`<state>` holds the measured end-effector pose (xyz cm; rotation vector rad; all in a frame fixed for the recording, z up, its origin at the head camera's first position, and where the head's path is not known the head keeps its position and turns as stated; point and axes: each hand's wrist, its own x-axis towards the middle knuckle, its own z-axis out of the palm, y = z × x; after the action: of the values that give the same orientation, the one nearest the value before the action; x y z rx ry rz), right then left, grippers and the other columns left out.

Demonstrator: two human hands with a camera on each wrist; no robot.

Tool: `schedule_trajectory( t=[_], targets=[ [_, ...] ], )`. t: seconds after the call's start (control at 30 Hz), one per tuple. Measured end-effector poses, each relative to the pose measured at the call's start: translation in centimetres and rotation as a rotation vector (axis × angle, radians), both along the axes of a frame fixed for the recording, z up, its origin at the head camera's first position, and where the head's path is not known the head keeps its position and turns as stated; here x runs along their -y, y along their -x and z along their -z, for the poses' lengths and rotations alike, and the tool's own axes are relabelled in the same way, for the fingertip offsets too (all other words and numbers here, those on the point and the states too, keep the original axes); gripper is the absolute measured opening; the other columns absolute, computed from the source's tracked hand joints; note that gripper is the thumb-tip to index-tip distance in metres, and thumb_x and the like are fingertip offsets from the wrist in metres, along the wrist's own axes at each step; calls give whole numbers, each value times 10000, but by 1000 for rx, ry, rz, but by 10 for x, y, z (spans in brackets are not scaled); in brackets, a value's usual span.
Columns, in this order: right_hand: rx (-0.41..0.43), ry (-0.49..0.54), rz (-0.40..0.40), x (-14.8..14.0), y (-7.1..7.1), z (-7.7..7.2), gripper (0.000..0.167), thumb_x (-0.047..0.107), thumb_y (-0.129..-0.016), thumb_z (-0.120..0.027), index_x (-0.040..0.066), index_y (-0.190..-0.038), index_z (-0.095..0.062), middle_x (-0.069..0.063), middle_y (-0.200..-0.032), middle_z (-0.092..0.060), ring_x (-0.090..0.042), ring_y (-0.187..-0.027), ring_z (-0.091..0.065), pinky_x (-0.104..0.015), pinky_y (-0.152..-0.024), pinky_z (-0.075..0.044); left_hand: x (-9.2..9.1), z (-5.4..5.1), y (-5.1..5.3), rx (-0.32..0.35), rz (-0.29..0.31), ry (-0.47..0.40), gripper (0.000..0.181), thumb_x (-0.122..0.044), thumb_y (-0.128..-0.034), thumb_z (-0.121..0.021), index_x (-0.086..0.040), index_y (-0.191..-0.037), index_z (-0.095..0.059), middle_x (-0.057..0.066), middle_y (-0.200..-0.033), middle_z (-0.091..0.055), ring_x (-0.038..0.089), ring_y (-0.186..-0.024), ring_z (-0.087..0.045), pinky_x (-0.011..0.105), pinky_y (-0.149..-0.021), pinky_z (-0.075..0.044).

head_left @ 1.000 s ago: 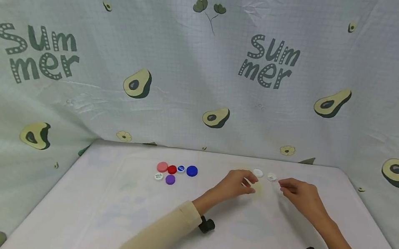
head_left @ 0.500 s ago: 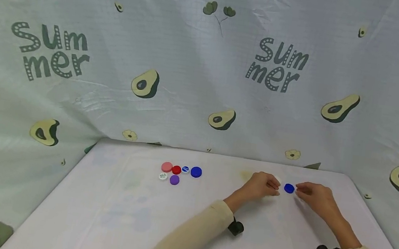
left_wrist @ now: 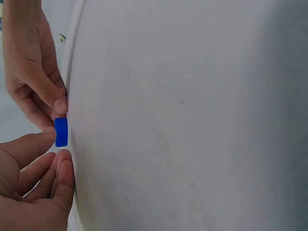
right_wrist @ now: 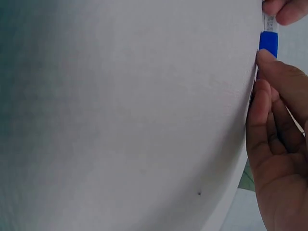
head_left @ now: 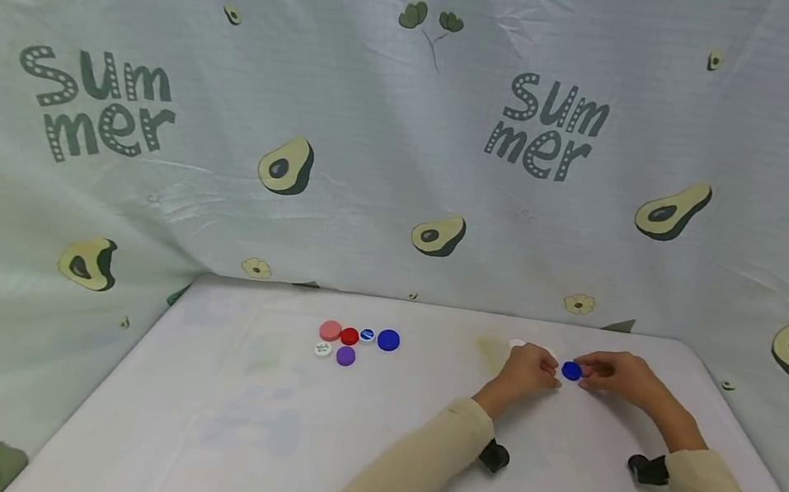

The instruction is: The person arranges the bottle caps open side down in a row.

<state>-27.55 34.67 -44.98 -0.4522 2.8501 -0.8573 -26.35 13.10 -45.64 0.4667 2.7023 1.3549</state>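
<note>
A blue bottle cap sits on the table between my two hands, towards the back right. My right hand pinches its right edge between thumb and fingers; the right wrist view shows the thumb against the blue cap. Just left of the cap is my left hand, fingers loosely bent with a gap to the thumb. In the left wrist view its thumb comes up close to the cap; contact is unclear. Behind the left hand a white cap shows in part, and another white edge peeks out.
Further left lies a group of caps: pink, red, white-and-blue, blue, white and purple. A printed curtain hangs behind the white table.
The blue cap has come into sight between the hands. My left hand has moved right, covering most of the white caps. My right hand has closed in on the blue cap.
</note>
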Motion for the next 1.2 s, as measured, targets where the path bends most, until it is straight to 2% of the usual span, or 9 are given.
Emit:
schedule_trajectory(
  t=[0.13, 0.27, 0.47, 0.67, 0.83, 1.03, 1.2],
  targets=[
    [17, 37, 2, -3, -2, 3, 394, 186, -883, -807, -29, -1200, -714, -62, -1005, -753, -125, -890, -658, -220, -718, -546, -5, -1, -4, 27, -57, -28, 221, -32, -799, -858, -18, -1007, -786, -15, -783, -712, -1, -653, -556, 101, -636, -475],
    [28, 75, -16, 2, -4, 3, 387, 226, -857, -835, -13, -1147, -742, -60, -985, -752, -123, -860, -656, -214, -714, -539, -7, -1, -6, 41, -102, -42, 206, -30, -806, -854, -26, -1002, -791, -13, -779, -721, 4, -652, -561, 112, -638, -478],
    [-16, 25, -41, 14, -5, 1, 377, 238, -822, -865, -9, -1087, -761, -18, -905, -745, -117, -796, -632, -230, -673, -516, -4, -2, -8, 8, -94, -44, 179, -18, -786, -867, -35, -954, -808, 16, -818, -768, -8, -667, -613, 89, -638, -477],
    [-26, 19, -35, 16, -7, 1, 353, 223, -809, -874, -7, -1057, -772, -16, -883, -755, -127, -783, -646, -218, -664, -515, -3, -5, -10, 25, -100, -57, 177, -8, -764, -882, -41, -920, -805, 9, -781, -752, -3, -631, -588, 96, -624, -469],
    [-53, 11, -42, 17, -10, -1, 344, 229, -803, -878, -1, -1041, -785, -23, -874, -766, -89, -749, -636, -210, -642, -510, -5, -2, -9, 30, -110, -79, 113, -16, -790, -860, -34, -883, -799, 8, -735, -728, -1, -592, -544, 109, -584, -447],
    [-33, -20, -21, 17, -9, -4, 347, 266, -805, -875, 33, -1051, -799, -46, -920, -779, -82, -773, -608, -220, -636, -485, -7, -1, -8, 36, -122, -99, 85, -27, -801, -857, -35, -854, -790, 14, -716, -713, 1, -584, -514, 118, -578, -439],
    [-14, -20, -28, 19, -11, -7, 360, 294, -807, -872, 41, -1055, -802, -78, -964, -783, -110, -824, -649, -220, -644, -501, -4, -2, -9, 38, -111, -110, 88, -26, -803, -856, -26, -863, -792, 15, -722, -717, 2, -591, -531, 117, -580, -448]
  ],
)
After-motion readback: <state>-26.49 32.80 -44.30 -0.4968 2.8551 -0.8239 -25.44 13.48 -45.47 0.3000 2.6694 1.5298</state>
